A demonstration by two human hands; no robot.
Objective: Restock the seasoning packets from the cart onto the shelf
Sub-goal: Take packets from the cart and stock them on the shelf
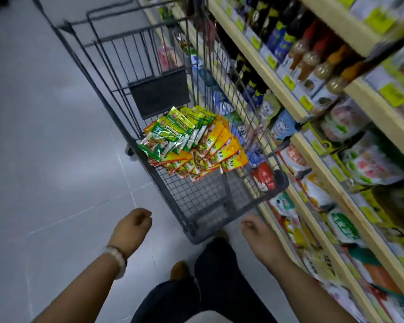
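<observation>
From the head camera, a dark wire cart (203, 206) stands on the grey floor (45, 136), right beside the shelf (312, 145) on the right; the seasoning packets (191, 145) lie in a loose heap inside the cart, on its wire bottom, near the far end by a dark flap (159, 94); the green packets (170, 134) lie on top and to the left, and the yellow and orange packets (222, 150) fan out under them and to the right; the near end of the cart's wire bottom is bare; the left hand (132, 227) hangs over the floor, just left of the cart's near corner, and its fingers (142, 216) are curled in loosely and hold nothing; a pale bead bracelet (117, 257) goes round that wrist; the right hand (259, 231) is near the cart's near end, between the cart and the shelf, and its fingers (247, 223) are loosely bent and hold nothing; neither hand touches the packets; the shelf has cream edges with yellow price tags (289, 81); dark bottles (275, 38) stand on the upper rows, and bright bags (343, 227) fill the lower rows, though they are blurry; the person's dark trouser legs (210, 276) and a brown shoe (178, 269) show at the bottom.
</observation>
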